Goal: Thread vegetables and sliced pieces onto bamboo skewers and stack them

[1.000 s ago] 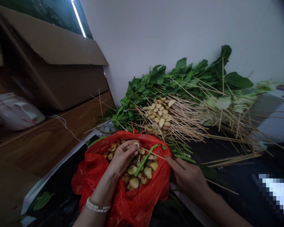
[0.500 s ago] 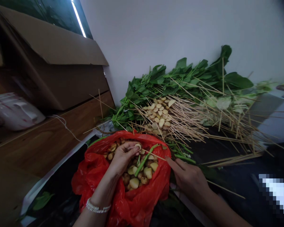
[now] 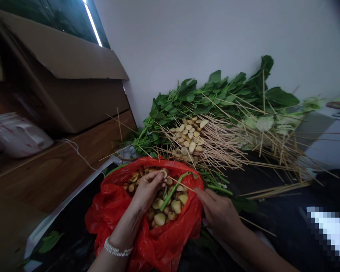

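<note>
Pinched between the thumb and fingers of my left hand (image 3: 149,190) is a pale potato slice (image 3: 164,173). My right hand (image 3: 219,208) is closed on a thin wooden skewer (image 3: 181,184), whose far end meets the slice; how deep it goes in I cannot tell. Both hands are over an open red plastic bag (image 3: 164,245). Inside the bag lie cut potatoes (image 3: 159,219), and a green stem (image 3: 172,192) rests across them. Beyond the bag, skewered potato slices (image 3: 189,136) are piled with their sticks (image 3: 223,145) pointing right.
Leafy green skewers (image 3: 187,94) lean along the wall behind, with pale cabbage-like leaves (image 3: 272,124) at the right. An open cardboard box (image 3: 82,102) and a whitish container (image 3: 19,134) stand on the left on a wooden surface (image 3: 59,166). A white cord (image 3: 79,151) hangs over its edge.
My right hand has shifted slightly left, closer to my left hand, and less of the skewer shows between them. The view has moved a little.
</note>
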{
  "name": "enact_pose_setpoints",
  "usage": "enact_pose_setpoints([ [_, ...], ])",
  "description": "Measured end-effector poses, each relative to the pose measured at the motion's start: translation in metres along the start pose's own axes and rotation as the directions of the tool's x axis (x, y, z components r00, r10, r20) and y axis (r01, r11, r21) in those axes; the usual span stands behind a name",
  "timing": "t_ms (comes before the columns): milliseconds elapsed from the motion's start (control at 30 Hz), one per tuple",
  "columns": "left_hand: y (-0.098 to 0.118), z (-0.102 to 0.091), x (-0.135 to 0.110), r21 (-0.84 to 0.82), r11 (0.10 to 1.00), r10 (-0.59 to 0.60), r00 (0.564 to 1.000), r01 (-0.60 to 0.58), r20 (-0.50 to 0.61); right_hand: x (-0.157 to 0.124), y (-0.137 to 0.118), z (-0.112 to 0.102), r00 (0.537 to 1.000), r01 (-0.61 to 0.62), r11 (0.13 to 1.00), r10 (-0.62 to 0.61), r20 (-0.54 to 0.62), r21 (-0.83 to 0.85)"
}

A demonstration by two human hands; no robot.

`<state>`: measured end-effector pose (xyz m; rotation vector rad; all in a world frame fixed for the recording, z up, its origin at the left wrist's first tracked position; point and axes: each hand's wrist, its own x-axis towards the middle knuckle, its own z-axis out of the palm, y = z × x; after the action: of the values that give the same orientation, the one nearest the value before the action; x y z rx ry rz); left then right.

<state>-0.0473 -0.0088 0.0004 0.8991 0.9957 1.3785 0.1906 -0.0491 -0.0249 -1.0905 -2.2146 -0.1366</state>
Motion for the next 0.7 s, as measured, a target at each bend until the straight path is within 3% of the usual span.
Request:
enact_pose_setpoints([
  [233,-0.002,0.006,-0.002,0.036,0.999,0.003,0.999,-0.005,0.045,0.0,0.0,-0.002,0.994,0.074,0.997,-0.076,-0.076,-0.027],
  [333,-0.001,0.008,-0.004,0.002,1.0,-0.026,0.997,0.026,0.074,0.004,-0.004,-0.007,0.999,-0.037,0.975,0.037,0.005,0.221],
  [400,0.0,0.008,-0.005,-0.017,0.999,-0.035,0.995,0.037,0.089,0.007,-0.007,-0.01,0.988,-0.139,0.901,0.098,0.12,0.411],
  [500,0.0,0.009,-0.007,-0.003,0.999,-0.032,0.995,0.033,0.097,0.011,-0.006,-0.01,0.976,-0.199,0.84,0.123,0.18,0.504],
  [600,-0.001,0.011,-0.008,0.037,0.999,-0.02,0.995,0.016,0.096,0.008,-0.002,-0.005,0.997,-0.082,0.893,0.074,0.035,0.442],
  [700,-0.002,0.014,-0.009,0.082,0.997,0.001,0.997,-0.007,0.075,0.003,0.0,-0.001,0.997,0.052,0.987,-0.042,-0.067,0.154],
])
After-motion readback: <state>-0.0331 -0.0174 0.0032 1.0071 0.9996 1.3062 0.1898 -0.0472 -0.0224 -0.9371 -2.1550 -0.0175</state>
